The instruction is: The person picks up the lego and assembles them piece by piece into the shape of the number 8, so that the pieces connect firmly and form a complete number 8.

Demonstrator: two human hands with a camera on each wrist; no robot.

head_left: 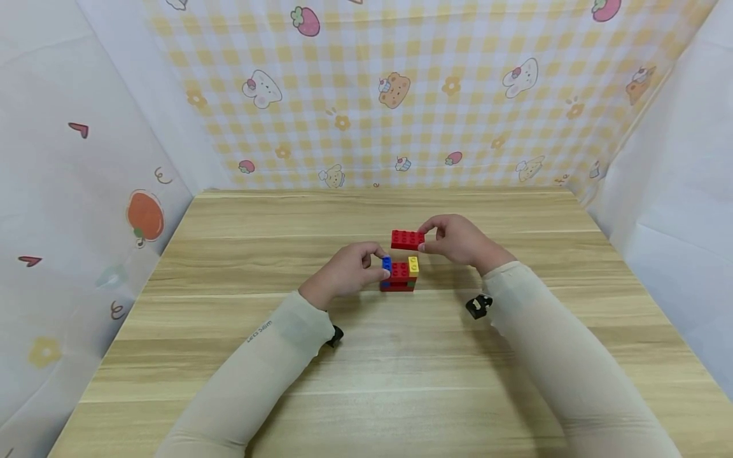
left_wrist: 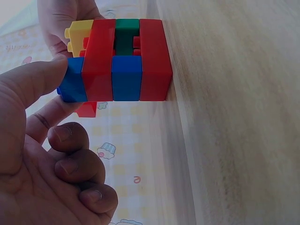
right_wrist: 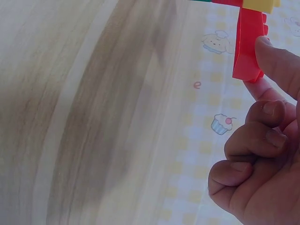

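Observation:
A small stack of toy building bricks (head_left: 397, 286) stands mid-table. It has a red brick (left_wrist: 154, 61) at the base, a blue brick (left_wrist: 126, 77) and a green brick (left_wrist: 124, 35) above that, then another red brick (left_wrist: 98, 61). On top, a small blue brick (left_wrist: 73, 79) sits at the left end and a yellow brick (head_left: 413, 265) at the right. My left hand (head_left: 352, 270) pinches the top blue brick between thumb and index finger. Just behind the stack, my right hand (head_left: 455, 240) pinches one end of a loose red brick (head_left: 405, 239), studs upward.
The wooden table (head_left: 229, 254) extends around the stack. A checkered cloth (head_left: 343, 83) with cartoon prints hangs behind it, and pale sheets hang on both sides. Black wrist devices (head_left: 478, 306) are strapped at the sleeves.

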